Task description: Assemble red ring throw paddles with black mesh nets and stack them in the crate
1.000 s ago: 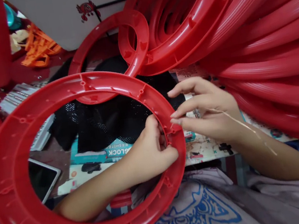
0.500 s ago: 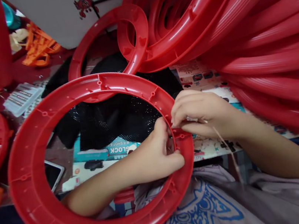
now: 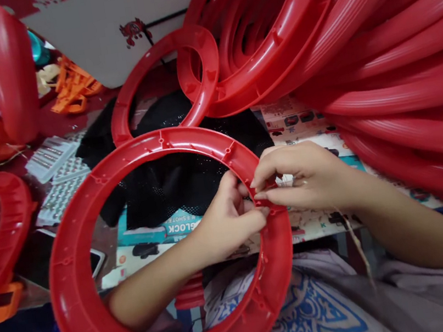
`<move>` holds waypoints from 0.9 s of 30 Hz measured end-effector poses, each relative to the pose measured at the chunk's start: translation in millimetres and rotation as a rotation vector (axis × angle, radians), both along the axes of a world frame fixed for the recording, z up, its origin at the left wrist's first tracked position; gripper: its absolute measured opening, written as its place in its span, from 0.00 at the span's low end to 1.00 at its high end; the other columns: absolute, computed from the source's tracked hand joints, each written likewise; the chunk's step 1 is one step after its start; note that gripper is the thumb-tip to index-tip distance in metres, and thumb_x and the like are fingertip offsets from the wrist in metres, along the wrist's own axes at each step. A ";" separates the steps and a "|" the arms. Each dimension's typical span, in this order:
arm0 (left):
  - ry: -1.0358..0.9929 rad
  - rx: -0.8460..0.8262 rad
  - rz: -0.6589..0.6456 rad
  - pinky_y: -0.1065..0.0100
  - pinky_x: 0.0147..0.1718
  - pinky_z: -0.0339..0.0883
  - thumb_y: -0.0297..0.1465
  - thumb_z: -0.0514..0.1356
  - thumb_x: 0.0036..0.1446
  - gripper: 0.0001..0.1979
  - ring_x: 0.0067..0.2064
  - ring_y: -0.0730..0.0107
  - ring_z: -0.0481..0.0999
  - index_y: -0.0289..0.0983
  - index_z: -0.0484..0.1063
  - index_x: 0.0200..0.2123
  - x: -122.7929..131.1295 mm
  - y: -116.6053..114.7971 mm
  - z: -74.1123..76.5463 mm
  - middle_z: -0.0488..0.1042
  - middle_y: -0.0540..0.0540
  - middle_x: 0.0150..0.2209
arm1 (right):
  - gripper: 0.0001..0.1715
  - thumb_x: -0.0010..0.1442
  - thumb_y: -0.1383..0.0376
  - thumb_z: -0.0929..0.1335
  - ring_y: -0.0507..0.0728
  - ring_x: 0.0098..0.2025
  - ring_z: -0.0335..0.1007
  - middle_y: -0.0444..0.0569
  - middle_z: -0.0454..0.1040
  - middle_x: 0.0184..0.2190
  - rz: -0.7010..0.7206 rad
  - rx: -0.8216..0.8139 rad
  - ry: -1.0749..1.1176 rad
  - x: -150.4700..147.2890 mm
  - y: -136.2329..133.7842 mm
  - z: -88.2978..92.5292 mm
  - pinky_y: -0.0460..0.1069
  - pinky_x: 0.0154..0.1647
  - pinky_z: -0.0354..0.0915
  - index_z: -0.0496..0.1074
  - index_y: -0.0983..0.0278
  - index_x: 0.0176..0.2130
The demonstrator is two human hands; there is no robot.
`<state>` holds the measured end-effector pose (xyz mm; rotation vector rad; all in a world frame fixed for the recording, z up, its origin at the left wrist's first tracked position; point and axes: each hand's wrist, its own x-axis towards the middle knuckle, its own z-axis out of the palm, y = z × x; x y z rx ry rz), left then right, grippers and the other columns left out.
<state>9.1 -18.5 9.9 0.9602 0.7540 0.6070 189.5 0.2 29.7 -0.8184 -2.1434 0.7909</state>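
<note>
At the lower centre of the frame, one large red ring [image 3: 73, 288] stands tilted before you, its ribbed channel facing the camera. Your two hands meet at its right side. Your left hand [image 3: 232, 220], its forearm passing through the ring's opening, clasps the inner rim: the thumb lies against the ribbed face and the other fingers curl behind the edge. Your right hand [image 3: 304, 178] is at the same stretch of channel, thumb and forefinger drawn nearly together with a slight gap between the tips, the remaining fingers bent; whether they pinch anything small is not discernible. One thin pale strand [image 3: 359, 251] hangs beneath your right wrist. Behind, at upper centre, note one smaller ring [image 3: 208, 60], overlapping one broad ring [image 3: 267, 56]; one cut-off ring [image 3: 16, 213] lies at the left edge. Stacked red hoops [image 3: 393, 62] fill the right side, too overlapped to count. One black perforated cloth [image 3: 174, 181] lies beyond your hands. Orange pieces [image 3: 71, 83] at upper left form a tangle whose number is unclear.
</note>
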 end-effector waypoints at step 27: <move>0.410 0.383 -0.306 0.59 0.41 0.70 0.28 0.59 0.48 0.22 0.44 0.60 0.70 0.37 0.55 0.47 -11.7 -5.4 -8.2 0.67 0.44 0.43 | 0.09 0.63 0.73 0.64 0.54 0.38 0.63 0.49 0.76 0.32 0.202 0.240 -0.146 11.0 11.4 -1.4 0.50 0.42 0.65 0.73 0.66 0.33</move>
